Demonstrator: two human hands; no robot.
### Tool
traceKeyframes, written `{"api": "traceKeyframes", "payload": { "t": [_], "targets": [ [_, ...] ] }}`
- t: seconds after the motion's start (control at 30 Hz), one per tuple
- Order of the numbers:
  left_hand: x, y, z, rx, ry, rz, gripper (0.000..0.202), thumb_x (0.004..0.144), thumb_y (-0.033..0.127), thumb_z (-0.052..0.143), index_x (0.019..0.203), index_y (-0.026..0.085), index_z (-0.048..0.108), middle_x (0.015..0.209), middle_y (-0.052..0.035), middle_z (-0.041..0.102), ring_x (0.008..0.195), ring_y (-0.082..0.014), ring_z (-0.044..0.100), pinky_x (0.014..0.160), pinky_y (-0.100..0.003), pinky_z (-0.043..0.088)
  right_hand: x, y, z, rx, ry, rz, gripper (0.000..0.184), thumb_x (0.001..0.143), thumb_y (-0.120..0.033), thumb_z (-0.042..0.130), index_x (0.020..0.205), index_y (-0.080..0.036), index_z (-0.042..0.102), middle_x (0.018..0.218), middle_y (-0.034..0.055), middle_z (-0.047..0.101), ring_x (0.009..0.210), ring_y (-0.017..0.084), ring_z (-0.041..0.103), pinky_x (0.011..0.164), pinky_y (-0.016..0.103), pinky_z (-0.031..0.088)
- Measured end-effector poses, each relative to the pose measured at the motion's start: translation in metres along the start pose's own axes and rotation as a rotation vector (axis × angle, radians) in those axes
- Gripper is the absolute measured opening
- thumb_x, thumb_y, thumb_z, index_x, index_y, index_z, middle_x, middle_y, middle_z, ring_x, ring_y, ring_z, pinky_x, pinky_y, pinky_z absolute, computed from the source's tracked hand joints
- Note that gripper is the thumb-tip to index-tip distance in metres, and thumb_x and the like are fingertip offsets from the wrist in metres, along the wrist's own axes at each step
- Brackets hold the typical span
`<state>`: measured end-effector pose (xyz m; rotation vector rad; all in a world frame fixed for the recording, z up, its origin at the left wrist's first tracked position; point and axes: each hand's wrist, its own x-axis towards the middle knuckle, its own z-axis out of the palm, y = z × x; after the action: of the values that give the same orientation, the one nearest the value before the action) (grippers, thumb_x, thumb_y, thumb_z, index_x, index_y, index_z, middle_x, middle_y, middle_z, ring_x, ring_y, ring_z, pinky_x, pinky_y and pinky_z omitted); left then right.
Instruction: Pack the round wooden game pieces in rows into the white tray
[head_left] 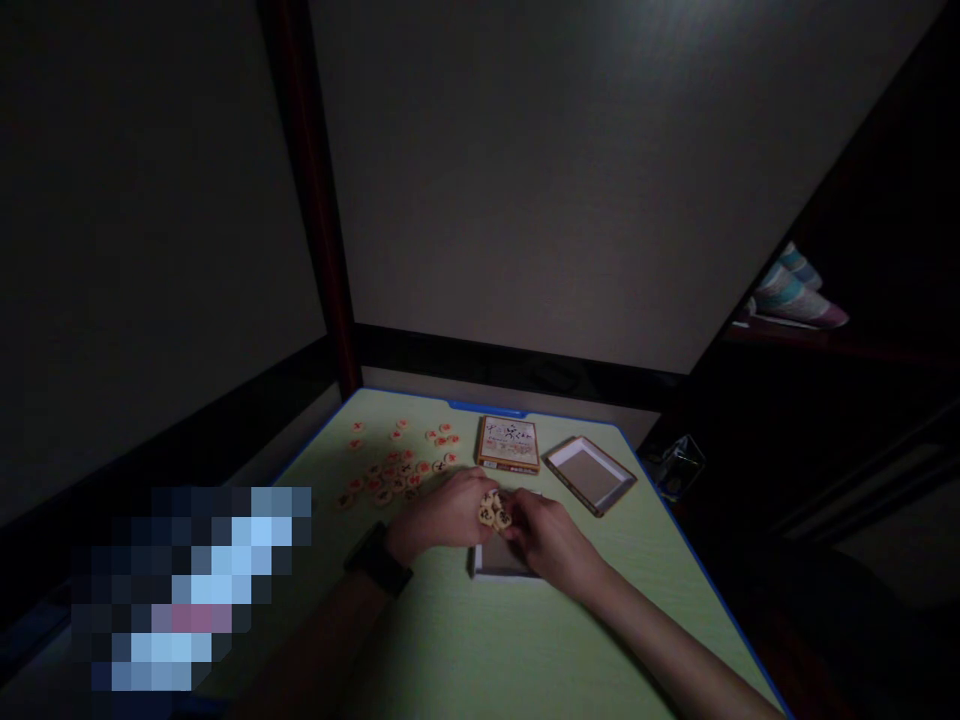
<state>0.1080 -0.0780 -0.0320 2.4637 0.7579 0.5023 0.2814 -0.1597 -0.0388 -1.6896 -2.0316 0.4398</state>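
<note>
Several round Chinese chess pieces (pixel 495 510) with black characters are bunched between my two hands, over an open shallow box (pixel 506 562). My left hand (pixel 450 508), with a dark watch (pixel 380 560) on its wrist, closes on the bunch from the left. From the other side, the fingers of my right hand (pixel 551 540) are bent in against the same pieces. Parts of my fingertips are hidden. Left of my left hand lie loose Chinese chess pieces (pixel 394 470), marked in red or black, some of them overlapping.
A printed box lid (pixel 508 443) lies beyond my hands. Right of it is a tilted open box part (pixel 592 475) with a brown inside. The green table (pixel 600 640) has a blue edge and stands by a wall (pixel 510 200). A blurred patch covers the lower left.
</note>
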Motion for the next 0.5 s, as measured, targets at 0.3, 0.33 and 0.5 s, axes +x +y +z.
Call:
{"api": "traceKeyframes", "payload": {
  "t": [0.3,0.33,0.5],
  "targets": [
    [-0.001,0.004,-0.006,0.039,0.012,-0.029,0.028,0.064,0.021,0.071,0.091,0.02,0.072,0.099,-0.0086,0.072,0.097,-0.026,0.065,0.089,-0.033,0.051,-0.001,0.001,0.002,-0.011,-0.02,-0.017,0.024,0.079,-0.004,0.057,0.097,-0.019,0.053,0.096,0.008,0.067,0.088,0.021,0.062,0.075,0.028,0.043],
    [-0.001,0.004,-0.01,0.042,0.022,-0.044,0.036,0.062,0.022,0.074,0.097,0.02,0.073,0.104,-0.0093,0.072,0.1,-0.0274,0.065,0.091,-0.034,0.051,-0.001,0.0,0.001,-0.013,-0.026,-0.016,0.024,0.079,-0.004,0.058,0.098,-0.019,0.053,0.097,0.0083,0.067,0.089,0.021,0.062,0.075,0.028,0.043],
    [-0.001,-0.021,-0.041,-0.067,0.164,-0.113,0.055,0.061,0.028,0.078,0.115,0.02,0.07,0.108,-0.0078,0.072,0.088,-0.0227,0.067,0.082,-0.032,0.053,-0.005,-0.006,-0.011,-0.025,-0.056,-0.001,0.028,0.078,-0.006,0.059,0.102,-0.019,0.053,0.096,0.0064,0.066,0.086,0.019,0.062,0.073,0.027,0.041]
  ]
}}
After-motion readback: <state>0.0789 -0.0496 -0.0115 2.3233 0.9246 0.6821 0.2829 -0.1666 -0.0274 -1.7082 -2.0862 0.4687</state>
